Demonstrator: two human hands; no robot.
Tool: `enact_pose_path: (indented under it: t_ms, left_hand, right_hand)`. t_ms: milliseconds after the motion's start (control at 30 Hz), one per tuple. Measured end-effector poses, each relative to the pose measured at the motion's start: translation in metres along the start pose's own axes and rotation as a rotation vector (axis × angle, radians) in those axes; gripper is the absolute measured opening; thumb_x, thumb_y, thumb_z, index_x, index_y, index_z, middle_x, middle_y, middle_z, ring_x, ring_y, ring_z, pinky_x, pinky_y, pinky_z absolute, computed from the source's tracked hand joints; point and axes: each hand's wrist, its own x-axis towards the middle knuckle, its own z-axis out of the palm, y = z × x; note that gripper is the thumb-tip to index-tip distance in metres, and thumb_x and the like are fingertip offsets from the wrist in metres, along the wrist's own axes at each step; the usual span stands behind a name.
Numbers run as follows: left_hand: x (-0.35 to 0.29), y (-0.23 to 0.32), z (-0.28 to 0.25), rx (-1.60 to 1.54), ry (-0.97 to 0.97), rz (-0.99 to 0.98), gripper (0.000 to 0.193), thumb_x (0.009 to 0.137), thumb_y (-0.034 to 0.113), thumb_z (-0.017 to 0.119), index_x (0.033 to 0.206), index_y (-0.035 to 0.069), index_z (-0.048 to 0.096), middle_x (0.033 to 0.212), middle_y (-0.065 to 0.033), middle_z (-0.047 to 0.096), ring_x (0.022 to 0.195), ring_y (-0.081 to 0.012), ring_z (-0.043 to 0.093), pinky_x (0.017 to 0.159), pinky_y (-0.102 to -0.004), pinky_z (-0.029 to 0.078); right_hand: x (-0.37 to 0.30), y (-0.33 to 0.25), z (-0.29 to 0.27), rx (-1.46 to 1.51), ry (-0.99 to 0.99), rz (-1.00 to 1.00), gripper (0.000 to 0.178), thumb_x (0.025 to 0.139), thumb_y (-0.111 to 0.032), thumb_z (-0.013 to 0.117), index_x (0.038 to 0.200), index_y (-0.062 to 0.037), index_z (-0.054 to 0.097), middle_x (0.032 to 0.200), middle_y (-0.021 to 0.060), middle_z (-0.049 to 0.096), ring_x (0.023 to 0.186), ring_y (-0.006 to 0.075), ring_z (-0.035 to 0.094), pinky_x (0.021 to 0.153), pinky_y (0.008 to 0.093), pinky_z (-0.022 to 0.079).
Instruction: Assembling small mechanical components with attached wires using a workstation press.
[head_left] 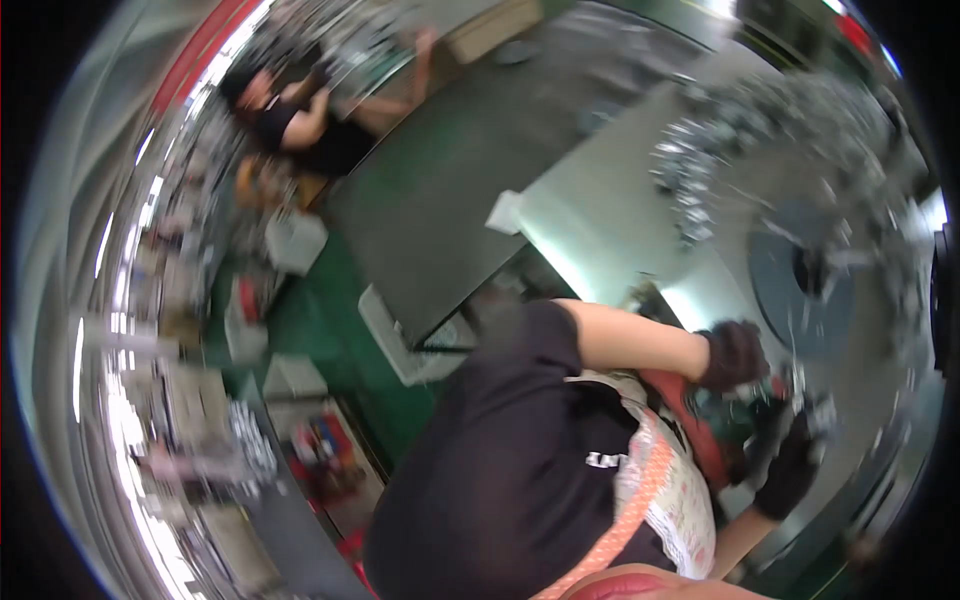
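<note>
1. The left hand, in a dark glove, reaches right from a bare, bent forearm; its fingers curl together, on what is too blurred to tell.
2. The right hand, also gloved, sits just below it; I cannot tell its grip.
3. Both hover at the grey desk edge, near a red-rimmed object.
4. A small white box rests on the desk's far corner; a heap of metal parts lies beyond.

Place: factory workshop | Evidence: green floor; metal workbench; heap of small metal parts; white bins; second seated person
</note>
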Motion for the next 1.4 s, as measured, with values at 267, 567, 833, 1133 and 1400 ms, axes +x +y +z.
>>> enact_pose_path:
  t_ms: [267,567,833,1133,1400]
  left_hand:
    - [0.068,-0.126,-0.111,-1.349,-0.804,-0.355,0.049,0.080,0.042,0.077,0.121,0.016,0.072,0.113,-0.0110,0.074,0.111,-0.0307,0.068,0.095,-0.0417,0.053]
    - [0.114,-0.205,0.000,-0.706,-0.779,0.231,0.033,0.087,0.025,0.064,0.101,-0.003,0.076,0.100,-0.0159,0.075,0.083,-0.0285,0.072,0.067,-0.0322,0.058]
    - [0.129,-0.178,0.173,-0.158,-0.718,0.417,0.033,0.084,0.025,0.065,0.109,0.008,0.078,0.115,-0.0155,0.073,0.107,-0.0275,0.068,0.088,-0.0497,0.054]
    - [0.063,-0.144,0.172,0.074,-0.667,0.113,0.032,0.084,0.025,0.064,0.109,0.015,0.080,0.114,-0.0092,0.075,0.106,-0.0289,0.069,0.091,-0.0506,0.054]
    - [0.068,-0.136,0.127,-0.137,-0.532,0.119,0.029,0.083,0.024,0.064,0.107,0.016,0.079,0.111,-0.0118,0.074,0.105,-0.0315,0.069,0.085,-0.0524,0.055]
  right_hand:
    - [0.013,-0.021,-0.087,0.322,-0.183,0.175,0.057,0.107,-0.023,0.046,0.159,-0.0047,0.031,0.163,0.0096,0.035,0.149,0.0259,0.034,0.121,0.0408,0.030]
    - [0.054,0.005,0.023,-0.965,0.013,-0.048,0.052,0.098,-0.027,0.060,0.142,-0.0008,0.051,0.124,0.0112,0.064,0.107,0.0202,0.062,0.095,0.0357,0.050]
    - [0.063,0.016,-0.010,-0.242,0.248,-0.118,0.052,0.100,-0.020,0.064,0.146,-0.0008,0.048,0.149,0.0144,0.055,0.127,0.0292,0.057,0.102,0.0373,0.046]
    - [0.072,0.020,0.016,-1.310,-0.058,0.106,0.047,0.092,-0.015,0.071,0.134,-0.0006,0.056,0.125,0.0089,0.061,0.111,0.0186,0.058,0.098,0.0345,0.047]
    - [0.065,0.024,0.023,-0.779,0.140,0.077,0.049,0.097,-0.021,0.066,0.140,-0.0026,0.052,0.123,0.0107,0.065,0.093,0.0193,0.063,0.081,0.0387,0.054]
